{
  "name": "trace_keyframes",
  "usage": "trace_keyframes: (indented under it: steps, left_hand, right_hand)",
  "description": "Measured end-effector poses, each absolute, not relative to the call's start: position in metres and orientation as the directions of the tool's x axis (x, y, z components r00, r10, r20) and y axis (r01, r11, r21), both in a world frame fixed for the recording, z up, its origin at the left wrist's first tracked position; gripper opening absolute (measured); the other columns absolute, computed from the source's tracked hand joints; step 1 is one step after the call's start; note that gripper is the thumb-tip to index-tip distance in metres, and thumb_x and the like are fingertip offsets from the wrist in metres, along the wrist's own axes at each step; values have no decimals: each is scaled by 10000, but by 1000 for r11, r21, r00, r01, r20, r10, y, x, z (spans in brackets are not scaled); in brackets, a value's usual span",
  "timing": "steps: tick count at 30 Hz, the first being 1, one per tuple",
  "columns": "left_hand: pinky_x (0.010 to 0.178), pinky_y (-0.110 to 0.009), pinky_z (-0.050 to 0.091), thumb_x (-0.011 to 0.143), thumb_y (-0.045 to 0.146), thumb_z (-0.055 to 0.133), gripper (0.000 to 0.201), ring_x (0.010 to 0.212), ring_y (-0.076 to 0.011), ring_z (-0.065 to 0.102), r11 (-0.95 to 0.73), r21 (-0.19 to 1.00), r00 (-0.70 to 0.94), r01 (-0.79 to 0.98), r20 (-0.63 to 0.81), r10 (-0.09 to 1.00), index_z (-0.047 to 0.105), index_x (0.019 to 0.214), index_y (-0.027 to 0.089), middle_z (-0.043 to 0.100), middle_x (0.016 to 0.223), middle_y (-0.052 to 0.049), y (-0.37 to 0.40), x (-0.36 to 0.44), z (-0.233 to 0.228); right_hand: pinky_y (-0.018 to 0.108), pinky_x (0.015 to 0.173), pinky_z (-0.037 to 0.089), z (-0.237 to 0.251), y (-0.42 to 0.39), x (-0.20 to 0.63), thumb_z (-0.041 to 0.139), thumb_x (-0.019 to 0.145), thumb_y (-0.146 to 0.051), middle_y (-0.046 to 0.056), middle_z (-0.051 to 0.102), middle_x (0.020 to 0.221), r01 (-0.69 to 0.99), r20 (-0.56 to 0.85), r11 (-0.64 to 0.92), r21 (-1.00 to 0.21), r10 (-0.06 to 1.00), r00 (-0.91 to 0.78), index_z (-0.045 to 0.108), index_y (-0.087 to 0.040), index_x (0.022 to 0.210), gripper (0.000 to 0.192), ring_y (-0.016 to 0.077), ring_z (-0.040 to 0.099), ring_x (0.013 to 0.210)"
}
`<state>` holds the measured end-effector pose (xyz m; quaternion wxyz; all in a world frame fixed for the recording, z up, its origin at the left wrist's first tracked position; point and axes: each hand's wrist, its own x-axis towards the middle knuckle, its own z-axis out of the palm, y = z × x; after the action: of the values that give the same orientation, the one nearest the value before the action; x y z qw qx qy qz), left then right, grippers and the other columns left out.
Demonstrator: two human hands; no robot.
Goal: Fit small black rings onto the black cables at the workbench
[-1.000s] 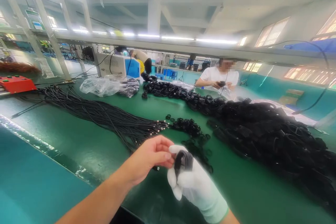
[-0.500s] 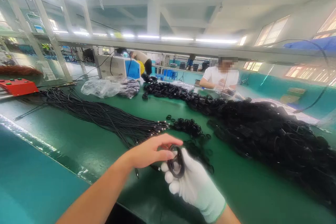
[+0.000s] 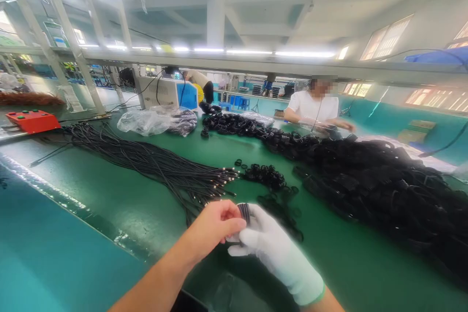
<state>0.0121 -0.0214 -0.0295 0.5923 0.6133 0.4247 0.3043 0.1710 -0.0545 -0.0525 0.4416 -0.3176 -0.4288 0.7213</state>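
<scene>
My bare left hand (image 3: 214, 229) and my white-gloved right hand (image 3: 272, 251) meet low in the middle of the view, both closed around one small coil of black cable (image 3: 244, 212). Only the top of the coil shows between the fingers. Just beyond the hands lie the metal-tipped ends of a long bundle of straight black cables (image 3: 153, 163). A little cluster of small black rings (image 3: 265, 175) lies past my right hand.
A big heap of coiled black cables (image 3: 380, 190) fills the right side of the green table (image 3: 109, 195). Clear plastic bags (image 3: 146, 121) and a red box (image 3: 32, 121) sit at the far left. A person in a white shirt (image 3: 315, 107) works across the table.
The coil stood open as a loop between my hands half a second ago. Now both hands have closed tighter on it and hide most of it.
</scene>
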Motion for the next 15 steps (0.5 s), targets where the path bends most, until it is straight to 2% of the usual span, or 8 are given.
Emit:
trace_keyframes:
  steps: [4,7,11,13,15]
  left_hand:
    - [526,-191,331,727,198,589,121,539,-66,413,117,993,509,-26,-87,856,491,686,141,484,605,43,-27,12,-42]
    - [566,-207,358,745,197,563,118,561,-77,434,103,994,551,-27,-72,832,486,674,143,492,608,34,-25,11,-43]
    - [536,-214,367,776,242,523,149,547,-95,454,32,988,499,153,-105,860,485,659,158,483,593,34,-23,10,-37]
    - [569,-232,401,801,230,477,102,606,-118,502,-114,948,381,297,-9,924,547,756,171,539,686,13,-26,10,-35]
    - [666,-249,429,776,133,451,200,724,-133,541,-300,855,308,422,176,935,589,901,206,577,848,-2,-29,10,-36]
  right_hand:
    - [420,804,506,-58,-56,169,694,741,-220,69,579,964,-407,-66,-280,-870,882,-466,479,-146,1078,407,217,614,917]
    - [390,762,518,-63,-56,168,671,763,-238,67,581,926,-455,-32,-302,-838,859,-511,486,-132,1065,370,198,610,881]
    - [409,787,513,-62,-55,168,717,707,-199,73,565,1013,-437,-80,-291,-851,894,-440,504,-149,1041,400,217,610,917]
    - [401,783,513,-59,-55,166,733,683,-194,76,558,1041,-429,-105,-304,-850,898,-428,509,-154,1048,430,219,613,914]
    - [400,781,512,-58,-56,165,734,673,-187,80,558,1054,-414,-111,-316,-853,887,-449,517,-155,1068,451,222,611,918]
